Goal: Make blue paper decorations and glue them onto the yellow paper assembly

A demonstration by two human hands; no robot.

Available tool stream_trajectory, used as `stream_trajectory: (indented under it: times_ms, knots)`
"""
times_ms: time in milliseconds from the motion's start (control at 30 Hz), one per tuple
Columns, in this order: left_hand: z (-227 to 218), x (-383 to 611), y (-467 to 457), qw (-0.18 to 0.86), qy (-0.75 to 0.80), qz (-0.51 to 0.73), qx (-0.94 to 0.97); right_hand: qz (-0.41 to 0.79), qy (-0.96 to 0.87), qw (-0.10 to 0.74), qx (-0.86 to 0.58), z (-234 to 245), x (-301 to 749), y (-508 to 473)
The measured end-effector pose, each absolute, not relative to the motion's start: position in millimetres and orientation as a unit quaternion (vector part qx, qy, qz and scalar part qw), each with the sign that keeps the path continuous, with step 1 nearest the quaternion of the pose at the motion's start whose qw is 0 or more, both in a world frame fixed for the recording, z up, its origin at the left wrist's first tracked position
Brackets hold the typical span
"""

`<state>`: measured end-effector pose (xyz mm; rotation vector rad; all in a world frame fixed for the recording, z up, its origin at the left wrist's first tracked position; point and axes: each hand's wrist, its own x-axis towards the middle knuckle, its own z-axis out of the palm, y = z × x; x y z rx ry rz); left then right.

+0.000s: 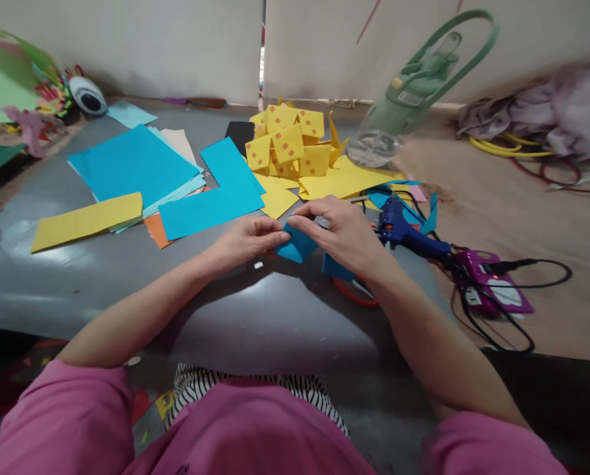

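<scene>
Left hand (253,239) and right hand (347,232) pinch a small blue paper piece (297,247) above the gray surface (260,330), with a green bottle (402,105), contents unclear, standing beyond near yellow patterned paper shapes (288,142).

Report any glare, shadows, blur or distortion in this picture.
Head view: pale sheen on the grey tabletop; dark, soft-edged shadows below the left hand and right hand. Head view: green bottle leans outward, probably wide-angle stretch; pink object at far left looks smudged.
</scene>
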<state>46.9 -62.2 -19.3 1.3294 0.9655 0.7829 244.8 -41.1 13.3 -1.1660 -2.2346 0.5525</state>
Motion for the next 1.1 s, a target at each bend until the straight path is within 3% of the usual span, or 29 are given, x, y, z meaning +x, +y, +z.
stream_trajectory:
  times_ms: [167,367,633,833,967,1100]
  knots:
    - [-18,48,-63,0.640,0.436,0.367,0.516,0.211,-0.804,0.294,-0.472,13,245,-40]
    - [-19,51,-62,0.557,0.450,0.361,0.598,0.215,-0.787,0.304,-0.493,12,245,-39]
    - [-18,51,-65,0.541,0.437,0.346,0.630,0.245,-0.809,0.285,-0.451,12,241,-44]
    - [-15,49,-65,0.615,0.401,0.324,0.596,0.274,-0.810,0.274,-0.439,14,243,-44]
    - [-20,44,-62,0.661,0.403,0.284,0.566,0.257,-0.771,0.316,-0.489,22,257,-36]
    - [-21,42,-60,0.641,0.435,0.300,0.556,0.269,-0.750,0.342,-0.498,26,263,-32]
